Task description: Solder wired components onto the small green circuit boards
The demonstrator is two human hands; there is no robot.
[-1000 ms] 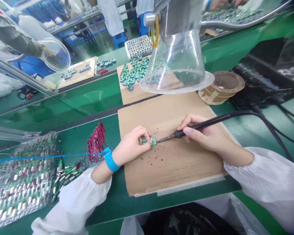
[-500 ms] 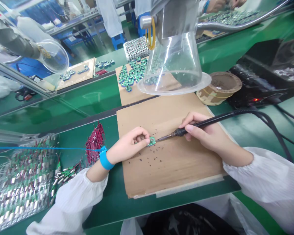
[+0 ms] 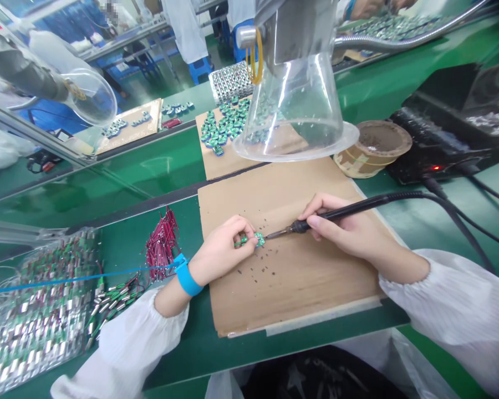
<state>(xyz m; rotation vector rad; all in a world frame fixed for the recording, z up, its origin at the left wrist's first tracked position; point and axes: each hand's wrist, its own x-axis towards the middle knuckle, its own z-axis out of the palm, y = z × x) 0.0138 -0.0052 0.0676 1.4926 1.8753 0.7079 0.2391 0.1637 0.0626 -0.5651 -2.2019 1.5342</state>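
Green board (image 3: pixel 259 239) in left hand (image 3: pixel 221 250), iron (image 3: pixel 336 213) in right (image 3: pixel 349 231).

1. The scene is bright and evenly lit, with light seeming to fall from above.
2. White glare streaks the clear plastic hood (image 3: pixel 293 105) and sheens the green bench mat (image 3: pixel 149 166).
3. Hard sparkle flares off the plastic bag (image 3: pixel 33 321) at lower left.
4. Shadows stay soft, the deepest beneath the right hand (image 3: pixel 349 230) on the cardboard sheet (image 3: pixel 291 288).
5. Wide-angle distortion bends the metal rail (image 3: pixel 25 133) near the left edge.
6. The top right corner falls dark and blurred.
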